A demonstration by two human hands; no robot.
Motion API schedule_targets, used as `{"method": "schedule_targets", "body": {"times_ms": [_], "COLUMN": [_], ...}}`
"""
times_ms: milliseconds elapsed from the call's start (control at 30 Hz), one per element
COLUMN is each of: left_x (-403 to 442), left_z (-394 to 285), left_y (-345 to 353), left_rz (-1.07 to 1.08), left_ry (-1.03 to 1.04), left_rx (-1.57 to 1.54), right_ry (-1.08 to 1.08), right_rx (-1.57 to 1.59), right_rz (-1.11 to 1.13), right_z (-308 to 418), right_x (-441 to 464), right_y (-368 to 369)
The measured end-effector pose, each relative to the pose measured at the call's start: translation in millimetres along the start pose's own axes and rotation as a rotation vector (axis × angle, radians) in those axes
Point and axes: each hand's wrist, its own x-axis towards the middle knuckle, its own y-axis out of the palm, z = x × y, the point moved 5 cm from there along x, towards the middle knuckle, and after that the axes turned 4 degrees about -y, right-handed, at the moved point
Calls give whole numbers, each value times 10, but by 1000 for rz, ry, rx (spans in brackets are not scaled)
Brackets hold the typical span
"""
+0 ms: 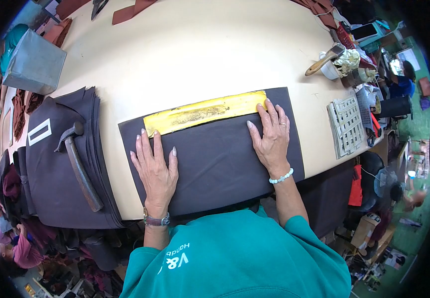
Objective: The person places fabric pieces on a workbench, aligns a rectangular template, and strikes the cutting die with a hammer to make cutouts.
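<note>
At the left of the frame, a hammer (80, 166) is lying on a stack of dark sheets (51, 174), beside a white rectangular frame (39, 132). In the center, a yellow strip (205, 111) is lying along the upper part of a dark sheet (215, 164). The left hand (154, 171) is resting flat, fingers spread, its fingertips at the strip's left end, gripping nothing. The right hand (270, 139) is pressing open-fingered at the right end, also ungripped. At upper right, a wooden-handled brush (326, 59) is leaning on a white cup (329, 69).
</note>
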Motion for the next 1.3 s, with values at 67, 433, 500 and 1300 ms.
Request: {"method": "schedule_targets", "body": {"times_ms": [67, 433, 500, 1300], "left_x": [0, -1, 0, -35], "left_z": [0, -8, -7, 53], "left_y": [0, -15, -19, 40], "left_rz": [1, -7, -10, -167], "left_ry": [-1, 4, 5, 70], "left_rx": [1, -10, -6, -43], "right_ry": [0, -3, -4, -37], "right_rx": [-1, -12, 2, -42], "right_rz": [-1, -3, -4, -103], "right_z": [-1, 3, 7, -38], "right_x": [0, -1, 9, -7], "right_y": [1, -7, -15, 45]}}
